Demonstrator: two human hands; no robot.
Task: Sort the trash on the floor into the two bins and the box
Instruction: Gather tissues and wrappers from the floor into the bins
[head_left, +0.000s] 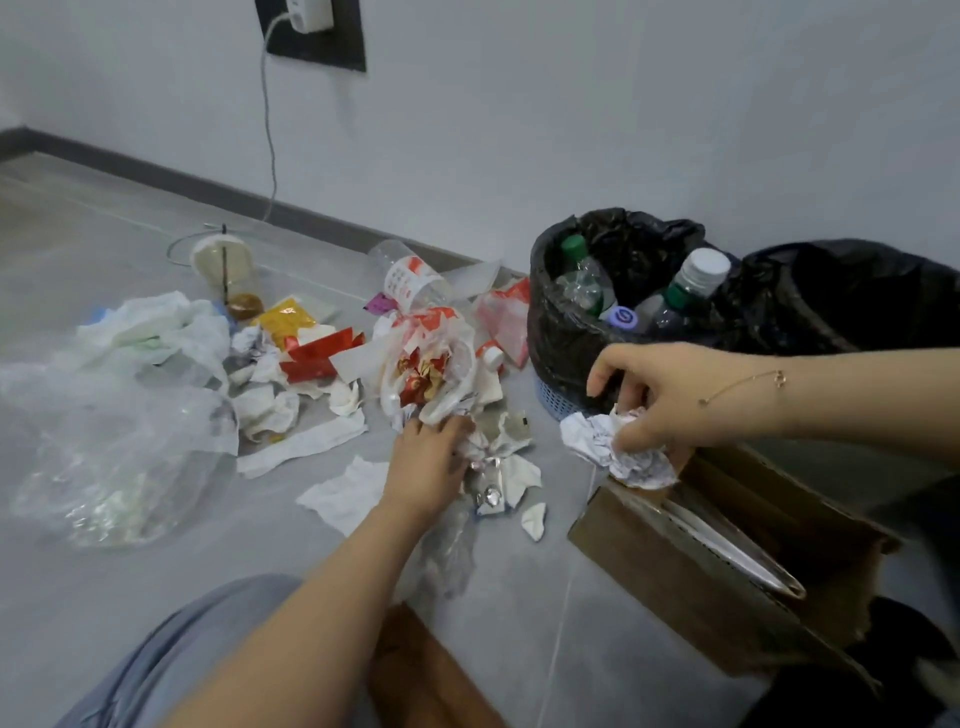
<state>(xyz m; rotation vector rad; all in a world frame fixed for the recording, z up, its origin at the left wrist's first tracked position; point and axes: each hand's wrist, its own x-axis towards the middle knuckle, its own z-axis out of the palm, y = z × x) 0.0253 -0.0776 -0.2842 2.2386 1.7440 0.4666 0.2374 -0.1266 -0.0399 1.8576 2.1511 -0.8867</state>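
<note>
Nearest us, a knee in blue-grey fabric (171, 670) sits at the bottom edge beside a brown paper piece (421, 675) on the grey floor (104, 597). To the right we see the open cardboard box (691, 597), with a flat white-edged item lying inside it. Above its near corner our right hand (675, 400), a thin bracelet (748, 384) on the wrist, pinches a crumpled ball of white paper (618, 447); the ball hangs over the box's edge, just in front of the first bin.

Our left hand (431, 462) reaches into the litter at mid-floor, fingers curled down onto crinkled clear wrapping and torn white scraps (498, 457); we cannot tell whether it actually grips anything. A white tissue (348, 493) lies just left of that wrist. A large clear plastic bag (114, 447) sprawls at far left.

Farther out the main heap spreads: a plastic bag with red printing (431, 364), red and yellow wrappers (311, 348), white crumpled bags (156, 332). Behind them lie a plastic cup with a straw (228, 275) and a tipped clear bottle (410, 275).

At right stands a black-lined bin (571, 322) holding capped bottles (691, 291), a second black-lined bin (852, 291) beside it, both against the white wall (571, 104). A white cable (270, 130) drops from a charger at a dark wall plate.
</note>
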